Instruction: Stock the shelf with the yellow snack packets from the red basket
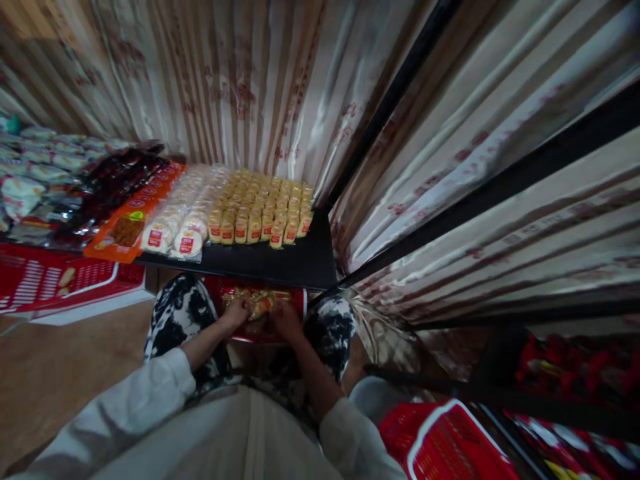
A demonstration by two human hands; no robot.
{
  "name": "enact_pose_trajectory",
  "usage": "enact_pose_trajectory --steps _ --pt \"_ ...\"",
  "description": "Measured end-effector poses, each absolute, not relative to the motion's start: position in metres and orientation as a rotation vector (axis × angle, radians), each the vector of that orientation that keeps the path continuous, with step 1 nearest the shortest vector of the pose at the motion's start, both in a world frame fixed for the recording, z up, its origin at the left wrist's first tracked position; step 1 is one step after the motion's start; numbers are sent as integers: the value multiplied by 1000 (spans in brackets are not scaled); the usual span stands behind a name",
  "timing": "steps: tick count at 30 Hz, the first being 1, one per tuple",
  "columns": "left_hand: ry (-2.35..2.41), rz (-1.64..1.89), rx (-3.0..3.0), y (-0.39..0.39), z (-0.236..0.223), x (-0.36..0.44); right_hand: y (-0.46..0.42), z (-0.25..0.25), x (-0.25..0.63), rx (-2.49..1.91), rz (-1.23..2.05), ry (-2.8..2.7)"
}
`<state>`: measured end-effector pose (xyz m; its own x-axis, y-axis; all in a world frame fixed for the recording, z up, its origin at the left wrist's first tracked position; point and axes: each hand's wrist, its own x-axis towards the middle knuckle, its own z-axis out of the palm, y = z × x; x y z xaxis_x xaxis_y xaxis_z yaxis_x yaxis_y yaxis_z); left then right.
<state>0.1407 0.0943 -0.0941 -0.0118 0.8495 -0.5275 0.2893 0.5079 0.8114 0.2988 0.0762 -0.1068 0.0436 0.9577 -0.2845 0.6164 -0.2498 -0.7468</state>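
Note:
Between my knees stands a red box (298, 301) of small yellow wrapped packets. My left hand (236, 312) is down in it, fingers curled round a yellow packet (261, 305). My right hand (285, 320) is in the box too, fingers bent down among the packets; what it grips is hidden. Above the box a black shelf (280, 261) carries rows of the same yellow packets (260, 207), stacked upright with red labels toward me.
Left of the yellow rows lie round white packets (175, 230), orange packs (125, 230) and dark packs (113, 187). A striped curtain (250, 80) hangs behind. A red basket (445, 443) sits at my right, red cartons (55, 280) at my left on the wooden floor (60, 373).

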Motion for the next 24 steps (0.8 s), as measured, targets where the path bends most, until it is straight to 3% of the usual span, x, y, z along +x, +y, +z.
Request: enact_pose_trajectory --steps 5,11,17,24 --pt "1386 622 1131 102 -61 129 74 -75 306 -1842 784 -1787" --pt "1248 628 1290 113 -27 129 77 -42 317 -1739 786 -1800" --pt "1138 557 1657 137 0 137 76 -10 325 -1612 549 -1997" --pt "1086 393 2000 166 48 163 92 4 337 -1568 589 -2013"
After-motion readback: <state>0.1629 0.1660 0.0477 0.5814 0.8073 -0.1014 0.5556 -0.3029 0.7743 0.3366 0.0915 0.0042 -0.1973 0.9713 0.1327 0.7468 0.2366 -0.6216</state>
